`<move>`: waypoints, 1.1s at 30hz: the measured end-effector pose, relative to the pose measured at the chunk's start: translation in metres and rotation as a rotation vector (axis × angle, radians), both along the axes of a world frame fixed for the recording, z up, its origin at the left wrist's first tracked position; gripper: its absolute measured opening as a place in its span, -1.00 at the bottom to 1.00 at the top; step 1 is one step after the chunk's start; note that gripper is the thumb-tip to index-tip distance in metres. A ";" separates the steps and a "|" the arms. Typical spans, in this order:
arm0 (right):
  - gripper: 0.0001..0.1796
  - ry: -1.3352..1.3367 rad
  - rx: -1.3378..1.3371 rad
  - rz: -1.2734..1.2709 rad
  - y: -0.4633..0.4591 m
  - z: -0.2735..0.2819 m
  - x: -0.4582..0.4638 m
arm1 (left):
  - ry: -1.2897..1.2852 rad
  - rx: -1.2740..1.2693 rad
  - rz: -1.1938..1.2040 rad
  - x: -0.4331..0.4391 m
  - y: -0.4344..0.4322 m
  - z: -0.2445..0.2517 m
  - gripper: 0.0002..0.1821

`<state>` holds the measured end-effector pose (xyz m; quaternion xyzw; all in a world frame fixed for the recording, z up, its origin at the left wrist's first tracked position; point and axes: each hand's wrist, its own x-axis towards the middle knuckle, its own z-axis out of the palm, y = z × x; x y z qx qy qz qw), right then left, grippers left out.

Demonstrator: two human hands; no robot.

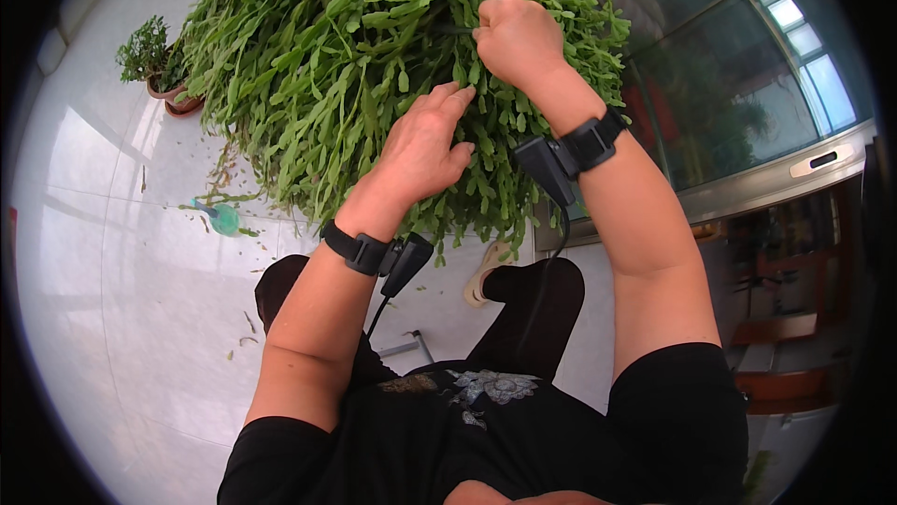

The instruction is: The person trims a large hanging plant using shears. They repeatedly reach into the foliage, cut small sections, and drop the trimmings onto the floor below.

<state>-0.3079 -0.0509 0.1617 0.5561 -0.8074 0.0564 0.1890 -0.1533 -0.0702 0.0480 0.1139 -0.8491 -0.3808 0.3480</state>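
Observation:
A large holiday cactus (315, 63) with dense, drooping green segmented stems spreads in front of me. My left hand (427, 144) rests against its near stems, thumb apart from the extended fingers, with nothing visible in its grasp. Higher up and to the right, my right hand (520, 39) is curled into a fist around a thin dark tool (455, 30). That tool points left into the foliage; its far end is hidden among the stems, so its kind is unclear. Each wrist wears a black strap with a small cabled device.
Left of the cactus stands a small potted plant (144, 56). A translucent green container (224, 220) sits on the pale tiled floor (161, 281) among fallen plant bits. At right is a metal-framed glass door (743, 84). Part of a grey metal frame (403, 349) shows between my legs.

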 end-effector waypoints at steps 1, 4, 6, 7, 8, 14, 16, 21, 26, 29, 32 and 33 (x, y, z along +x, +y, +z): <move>-0.82 0.002 -0.010 0.027 0.005 0.001 0.000 | 0.002 -0.003 0.002 0.000 0.000 0.001 -0.30; -0.80 0.022 -0.057 0.074 0.024 0.003 0.004 | 0.010 -0.001 -0.002 0.002 -0.001 0.004 -0.34; -0.80 0.060 -0.129 0.139 0.037 0.004 0.008 | 0.013 0.020 -0.022 0.004 -0.003 0.005 -0.37; -0.80 0.071 -0.159 0.160 0.043 0.004 0.011 | 0.035 -0.003 -0.006 0.005 -0.003 0.006 -0.38; -0.80 0.064 -0.194 0.186 0.049 0.005 0.014 | 0.057 -0.027 0.010 0.005 -0.003 0.006 -0.39; -0.80 -0.019 -0.367 0.261 0.079 0.007 0.034 | 0.083 -0.015 0.258 0.005 0.002 0.013 -0.56; -0.82 -0.154 -0.465 0.258 0.088 -0.001 0.044 | 0.199 -0.045 0.374 0.006 0.005 0.017 -0.72; -0.86 -0.860 -0.696 0.260 0.105 -0.039 0.085 | 0.382 0.815 -0.268 0.021 0.019 0.024 -0.58; -0.88 -1.206 -0.747 0.347 0.093 -0.058 0.118 | 0.652 1.106 -0.312 0.039 0.035 0.022 -0.65; -0.88 -0.714 -0.493 0.457 0.091 -0.040 0.116 | 0.783 1.127 -0.252 0.063 0.025 0.023 -0.73; -0.90 -0.240 -0.407 0.472 0.083 -0.014 0.092 | 0.608 0.895 -0.012 0.098 0.005 0.028 -0.73; -0.89 -0.125 -0.361 0.507 0.072 -0.007 0.080 | 0.506 0.768 0.073 0.108 -0.001 0.030 -0.73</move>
